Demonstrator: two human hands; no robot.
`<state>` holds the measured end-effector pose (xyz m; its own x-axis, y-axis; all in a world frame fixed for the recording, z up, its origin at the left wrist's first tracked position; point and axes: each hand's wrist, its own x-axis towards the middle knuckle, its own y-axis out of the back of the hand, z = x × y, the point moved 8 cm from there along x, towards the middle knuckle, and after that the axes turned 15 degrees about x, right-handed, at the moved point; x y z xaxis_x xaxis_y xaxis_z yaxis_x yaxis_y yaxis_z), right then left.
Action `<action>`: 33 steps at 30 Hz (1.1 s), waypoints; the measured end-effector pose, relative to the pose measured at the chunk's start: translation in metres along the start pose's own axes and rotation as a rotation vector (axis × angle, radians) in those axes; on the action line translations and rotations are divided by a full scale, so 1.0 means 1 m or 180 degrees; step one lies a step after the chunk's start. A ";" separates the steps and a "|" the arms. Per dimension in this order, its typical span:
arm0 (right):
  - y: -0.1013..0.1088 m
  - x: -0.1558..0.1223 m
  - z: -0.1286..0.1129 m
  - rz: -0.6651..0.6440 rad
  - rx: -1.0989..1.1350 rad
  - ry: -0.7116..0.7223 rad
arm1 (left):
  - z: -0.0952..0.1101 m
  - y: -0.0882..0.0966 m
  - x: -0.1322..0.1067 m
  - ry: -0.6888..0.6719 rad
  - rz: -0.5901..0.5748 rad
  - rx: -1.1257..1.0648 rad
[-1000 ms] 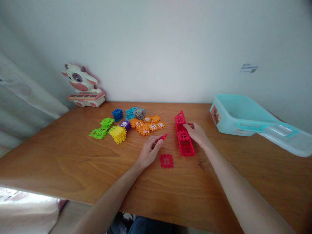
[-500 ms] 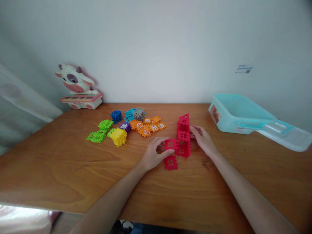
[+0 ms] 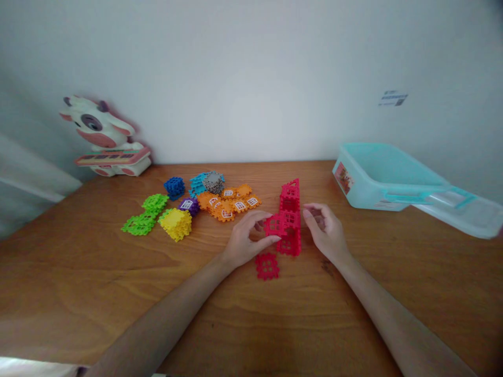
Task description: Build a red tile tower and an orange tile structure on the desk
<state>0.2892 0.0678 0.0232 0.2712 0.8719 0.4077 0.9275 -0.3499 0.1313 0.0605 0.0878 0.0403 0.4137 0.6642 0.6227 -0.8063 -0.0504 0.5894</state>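
Note:
A red strip of interlocked window tiles (image 3: 291,217) stands on edge near the middle of the wooden table (image 3: 98,272). My left hand (image 3: 245,241) pinches a loose red square tile (image 3: 274,225) and holds it against the strip's left side. My right hand (image 3: 326,230) is curled at the strip's right side, fingertips touching it. Another red tile (image 3: 267,266) lies flat on the table just below my left hand.
A heap of orange, teal, grey, blue, purple, yellow and green tiles (image 3: 196,201) lies behind and left. A cow-shaped toy (image 3: 102,139) stands at the back left by the wall. A pale blue plastic bin (image 3: 377,178) and its lid (image 3: 459,209) sit at the right.
The red strip was lying flat and now stands on edge. My left hand carried its red tile rightward onto the strip's side. The view shifted slightly right.

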 end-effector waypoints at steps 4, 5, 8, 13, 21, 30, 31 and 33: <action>-0.014 -0.016 -0.042 -0.0651 -0.0349 0.0781 | 0.010 0.003 -0.003 -0.0421 0.0148 -0.0020; -0.017 -0.020 -0.049 -0.0762 -0.0365 0.0888 | 0.012 0.003 -0.003 -0.0492 0.0178 -0.0031; -0.026 -0.029 -0.062 -0.0990 -0.0466 0.1074 | 0.016 0.005 -0.005 -0.0575 0.0251 -0.0045; -0.034 -0.038 -0.070 -0.1179 -0.0499 0.1169 | 0.030 0.002 -0.013 -0.0872 0.0145 -0.0181; -0.010 -0.031 -0.075 -0.0807 -0.0552 0.1158 | 0.019 -0.001 -0.018 -0.0289 -0.0217 -0.0104; -0.017 -0.042 -0.085 -0.1090 -0.0612 0.1444 | 0.021 -0.005 -0.017 -0.0289 -0.0571 -0.0316; -0.020 -0.044 -0.084 -0.1185 -0.0651 0.1444 | 0.022 -0.005 -0.017 -0.0301 -0.0569 -0.0301; -0.025 -0.047 -0.080 -0.1334 -0.0770 0.1458 | 0.023 -0.004 -0.015 -0.0348 -0.0566 -0.0241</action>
<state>0.2326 0.0078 0.0732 -0.2860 0.7358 0.6139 0.8324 -0.1266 0.5395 0.0669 0.0609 0.0402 0.5923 0.5726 0.5669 -0.7442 0.1191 0.6572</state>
